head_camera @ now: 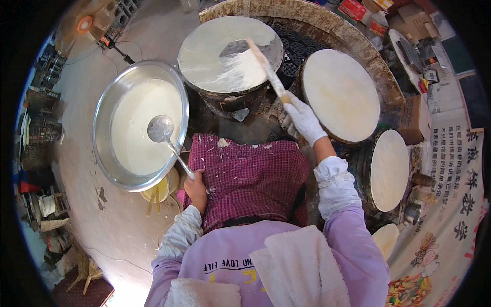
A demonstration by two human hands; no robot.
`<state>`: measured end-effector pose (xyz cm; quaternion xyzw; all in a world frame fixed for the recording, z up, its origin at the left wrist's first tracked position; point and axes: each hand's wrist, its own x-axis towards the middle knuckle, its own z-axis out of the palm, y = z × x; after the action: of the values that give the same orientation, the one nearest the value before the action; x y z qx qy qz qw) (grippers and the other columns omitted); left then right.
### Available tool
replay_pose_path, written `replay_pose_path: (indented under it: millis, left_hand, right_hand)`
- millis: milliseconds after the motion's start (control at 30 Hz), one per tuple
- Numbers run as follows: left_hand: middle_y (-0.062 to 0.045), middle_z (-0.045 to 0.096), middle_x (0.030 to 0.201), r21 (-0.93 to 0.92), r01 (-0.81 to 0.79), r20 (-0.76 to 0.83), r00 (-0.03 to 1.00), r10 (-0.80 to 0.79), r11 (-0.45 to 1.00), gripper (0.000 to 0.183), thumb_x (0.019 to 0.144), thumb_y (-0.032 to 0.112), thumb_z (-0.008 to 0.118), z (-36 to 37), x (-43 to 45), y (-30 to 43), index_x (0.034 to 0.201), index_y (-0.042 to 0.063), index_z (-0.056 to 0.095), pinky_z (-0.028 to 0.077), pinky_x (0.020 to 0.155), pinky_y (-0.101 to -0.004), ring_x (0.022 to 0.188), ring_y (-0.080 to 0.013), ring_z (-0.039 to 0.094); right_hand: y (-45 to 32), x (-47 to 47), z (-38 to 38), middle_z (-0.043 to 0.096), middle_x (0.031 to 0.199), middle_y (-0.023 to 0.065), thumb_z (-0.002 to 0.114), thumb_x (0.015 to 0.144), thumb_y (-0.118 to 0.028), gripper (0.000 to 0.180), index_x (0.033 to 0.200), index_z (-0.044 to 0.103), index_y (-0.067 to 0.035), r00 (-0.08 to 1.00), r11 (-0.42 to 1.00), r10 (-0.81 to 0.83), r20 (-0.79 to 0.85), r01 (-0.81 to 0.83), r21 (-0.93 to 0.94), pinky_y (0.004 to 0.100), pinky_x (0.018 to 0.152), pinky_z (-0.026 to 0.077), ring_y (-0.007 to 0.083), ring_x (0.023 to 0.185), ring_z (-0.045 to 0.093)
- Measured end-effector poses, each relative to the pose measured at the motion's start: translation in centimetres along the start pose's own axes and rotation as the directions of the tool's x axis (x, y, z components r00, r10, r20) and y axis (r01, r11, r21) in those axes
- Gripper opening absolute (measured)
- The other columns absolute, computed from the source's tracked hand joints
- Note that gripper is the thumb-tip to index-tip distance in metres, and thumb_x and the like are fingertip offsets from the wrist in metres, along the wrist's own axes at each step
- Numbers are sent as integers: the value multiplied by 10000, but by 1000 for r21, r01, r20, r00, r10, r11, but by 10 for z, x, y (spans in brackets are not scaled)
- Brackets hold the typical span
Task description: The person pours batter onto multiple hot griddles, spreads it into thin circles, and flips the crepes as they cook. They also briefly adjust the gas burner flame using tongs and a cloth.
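My bare left hand [196, 190] grips the handle of a metal ladle [160, 129]. The ladle's bowl is over the pale batter [140, 103] in a wide steel basin [102, 115]. In a white knit glove, my right hand [305, 117] holds a long, batter-coated spreader [267, 66] by its near end. The spreader reaches across a round griddle [199, 42] in front of me. Thin white batter [245, 69] streaks its surface, and a darker patch shows near the middle. Right of my gloved hand, another round griddle [341, 96] bears a pale, evenly spread sheet.
Further round to the right stand two more covered griddles [390, 170], [385, 240]. A curved, crusted wall [345, 36] rings the far side. Below the basin sits a yellow container [163, 188] with sticks across it. An electric fan [85, 25] stands at upper left.
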<state>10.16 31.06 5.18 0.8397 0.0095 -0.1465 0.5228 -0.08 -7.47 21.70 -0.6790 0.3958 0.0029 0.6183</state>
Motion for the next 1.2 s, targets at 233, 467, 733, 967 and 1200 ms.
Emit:
replay_pose_path:
  millis: [233,467,733,967,1200]
  left_hand:
    - [-117,663,749,60,35,14,999,-36,998,280,901,251,610,-1,-7,18,922,27,778,476,719,-370,711,-197,604]
    - [-79,682,773,48,53,29,998,-54,997,287,904,247,615,3,-4,29,925,11,776,479,734,-344,746,-168,616]
    - [-82,660,731,77,82,22,996,-84,994,294,910,256,610,0,-9,24,905,12,774,472,708,-353,711,-172,601]
    - [-120,651,712,102,41,20,999,-43,994,271,898,249,612,3,-7,30,881,27,767,474,698,-362,702,-187,619]
    - [-161,704,843,60,21,-21,1000,-19,998,264,906,230,595,5,-4,9,898,24,760,493,789,-389,811,-249,664]
  right_hand:
    - [63,-22,23,614,694,28,516,1028,-229,526,1543,411,-238,998,998,54,31,-55,39,279,449,472,110,475,551]
    - [2,79,7,700,948,263,468,1038,-329,505,1515,375,-194,889,690,-357,-286,45,-723,576,775,520,446,870,685]
    - [34,62,47,666,801,234,501,1030,-303,535,1543,355,-264,796,705,-435,-421,11,-709,562,613,525,424,678,664]
    - [-53,152,-10,660,1075,320,474,1007,-242,443,1426,487,-98,844,816,-338,-417,42,-576,554,898,488,488,1012,633]
    - [-47,112,73,614,1238,298,526,988,-268,470,1417,524,-74,904,836,-354,-242,190,-515,458,1010,466,454,1150,586]
